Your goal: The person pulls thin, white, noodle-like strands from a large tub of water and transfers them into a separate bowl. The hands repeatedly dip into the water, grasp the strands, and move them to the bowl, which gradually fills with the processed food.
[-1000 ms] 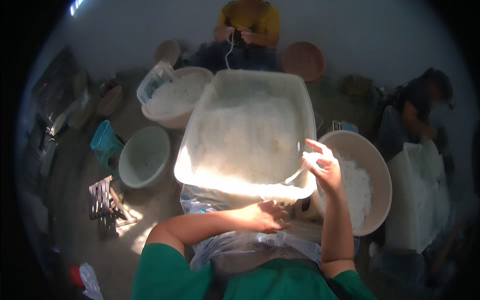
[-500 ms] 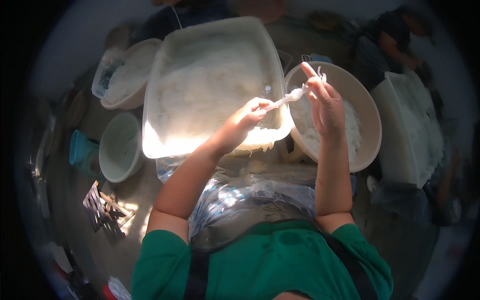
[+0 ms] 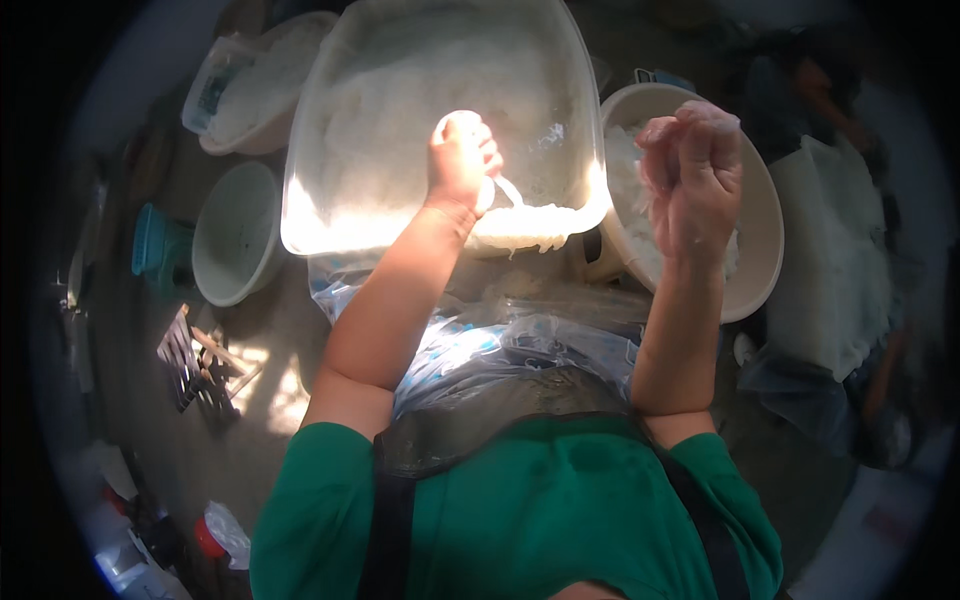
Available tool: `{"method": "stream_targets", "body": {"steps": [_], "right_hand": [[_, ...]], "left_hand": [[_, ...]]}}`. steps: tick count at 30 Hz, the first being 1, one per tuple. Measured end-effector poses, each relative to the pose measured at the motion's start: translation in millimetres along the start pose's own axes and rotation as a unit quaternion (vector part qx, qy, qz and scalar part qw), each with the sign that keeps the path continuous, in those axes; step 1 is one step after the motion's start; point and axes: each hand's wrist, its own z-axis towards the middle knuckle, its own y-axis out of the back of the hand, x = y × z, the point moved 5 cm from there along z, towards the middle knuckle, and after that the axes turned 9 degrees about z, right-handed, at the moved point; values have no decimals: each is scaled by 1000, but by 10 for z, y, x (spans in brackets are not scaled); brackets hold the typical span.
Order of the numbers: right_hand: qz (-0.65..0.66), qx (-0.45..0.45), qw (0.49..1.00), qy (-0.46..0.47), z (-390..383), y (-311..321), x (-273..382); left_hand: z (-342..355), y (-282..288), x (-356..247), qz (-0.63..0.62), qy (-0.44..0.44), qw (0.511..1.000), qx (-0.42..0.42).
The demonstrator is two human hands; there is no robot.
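My left hand (image 3: 462,160) is closed in a fist above the near side of a large whitish rectangular tub (image 3: 297,170). From its lower side a soft white strip (image 3: 510,190) sticks out, close to a clump of white strips (image 3: 535,228) draped over the tub's front rim. My right hand (image 3: 697,175) is raised over a round beige tub (image 3: 768,262) with white stringy pieces (image 3: 622,170) in it. Its fingers are curled inward and look wet; what they hold, if anything, is hidden. Cloudy liquid and pale matter fill the rectangular tub.
To the left stand a pale round bucket (image 3: 240,235), a blue-green container (image 3: 160,240) and a tub (image 3: 270,90) heaped with white pieces. A slatted stool (image 3: 205,355) is on the floor. At right is a white crate (image 3: 825,260) of white material, with another person's arm (image 3: 830,100) beyond.
The white strip was stretched between both hands; now the hands are apart. My right hand has moved right and curled its fingers, while my left has turned into a fist. The view has shifted slightly.
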Motion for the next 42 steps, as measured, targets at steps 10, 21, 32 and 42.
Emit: {"method": "stream_targets", "body": {"steps": [10,21,32,42], "right_hand": [[-440,84,859,-247,-1107,179,-1062],[-383,138,857,-317,-1160,-64,-1202],[-270,241,841,-403,-207,-532,-1460],[-227,-45,971,-53,411,-293,-307]], "left_hand": [[-794,1381,1027,-69,-23,993,-91],[-858,1199,1104,87,126,988,14],[-806,-34,-1356,96,-131,965,206],[-272,-12,-1516,90,-81,992,31]]}}
